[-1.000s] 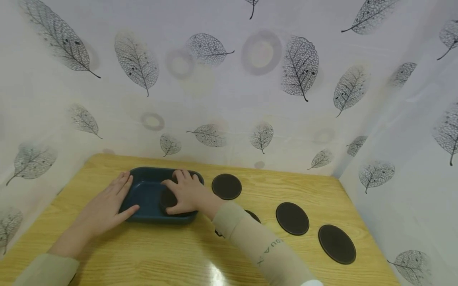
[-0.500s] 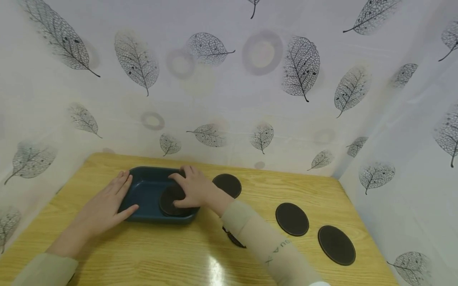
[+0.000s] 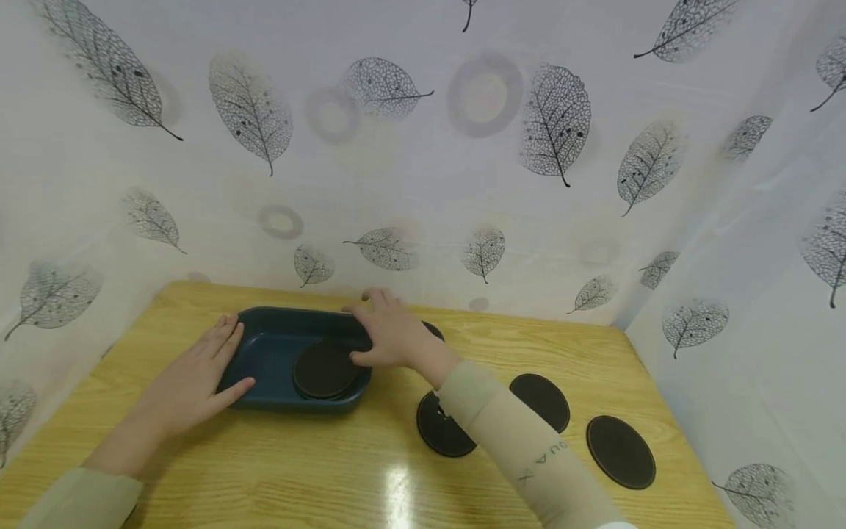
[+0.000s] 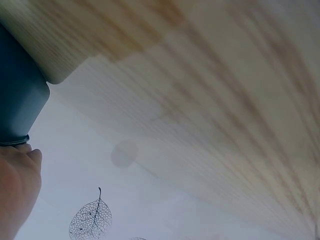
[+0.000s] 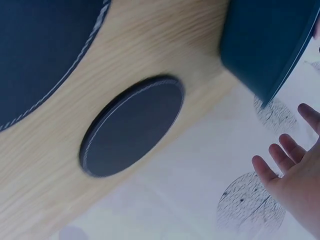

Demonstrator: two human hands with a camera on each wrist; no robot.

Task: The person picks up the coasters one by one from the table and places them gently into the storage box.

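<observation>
A dark blue rectangular tray (image 3: 267, 367) sits at the back left of the table. In its right half lies a round black coaster (image 3: 322, 371). My left hand (image 3: 188, 382) rests against the tray's left side, fingers straight and thumb stretched over the near rim. In the left wrist view, its fingertips touch the tray's edge. My right hand (image 3: 395, 332) hovers at the tray's right rim, holding nothing. Its fingers are spread and loosely bent in the right wrist view, apart from the tray wall (image 5: 265, 45).
Several more black coasters with stitched edges lie right of the tray: one (image 3: 434, 330) behind my right hand, another (image 3: 441, 433) partly under the right sleeve, one (image 3: 542, 400) mid-right and one (image 3: 621, 452) farthest right. Leaf-patterned sheeting (image 3: 423, 184) surrounds the wooden table (image 3: 297, 470).
My right hand has let go of the coaster inside the tray and moved right, over the tray's right rim. The left hand has kept its place on the tray.
</observation>
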